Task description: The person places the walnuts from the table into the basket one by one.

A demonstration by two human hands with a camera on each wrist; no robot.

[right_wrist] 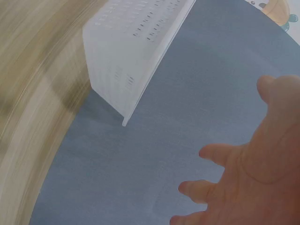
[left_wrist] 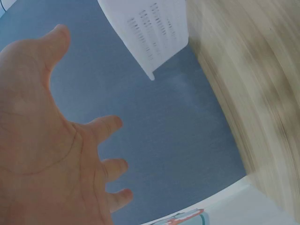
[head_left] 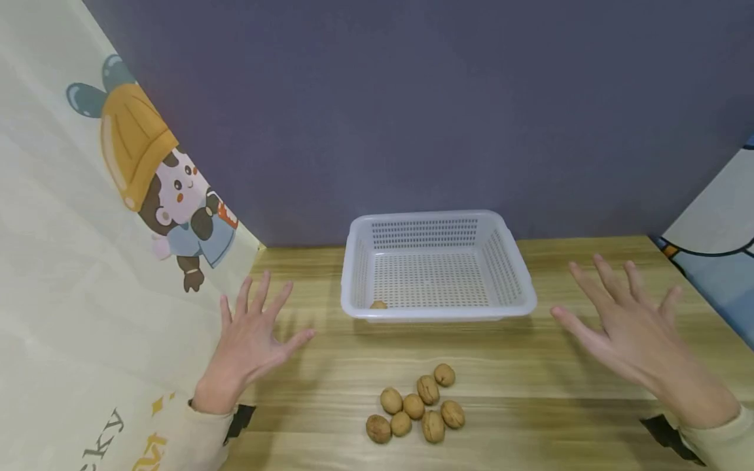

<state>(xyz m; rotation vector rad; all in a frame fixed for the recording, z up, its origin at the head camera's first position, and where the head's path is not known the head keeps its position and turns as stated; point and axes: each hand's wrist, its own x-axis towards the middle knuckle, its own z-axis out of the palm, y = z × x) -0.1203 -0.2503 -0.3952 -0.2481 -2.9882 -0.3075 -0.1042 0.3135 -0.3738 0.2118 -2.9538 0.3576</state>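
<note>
Between the two hands stands a white plastic basket [head_left: 438, 314] with slotted walls, and one walnut [head_left: 379, 305] shows inside at its near left corner. Several more walnuts [head_left: 414, 406] lie in a loose cluster on the table in front of it. My left hand [head_left: 250, 343] is spread wide to the left of the basket, holding nothing. On the other side my right hand [head_left: 627, 324] is spread too, fingers apart and bare. Each wrist view shows its palm, with the basket's side wall [left_wrist: 154, 35] beyond the fingers in the left one.
The wood-grain table [head_left: 318, 386] meets a dark blue-grey upright panel [head_left: 412, 111] right behind the basket. A pale cloth [head_left: 71, 261] with a cartoon figure borders the left side. Another printed sheet [head_left: 715, 216] is at the right edge.
</note>
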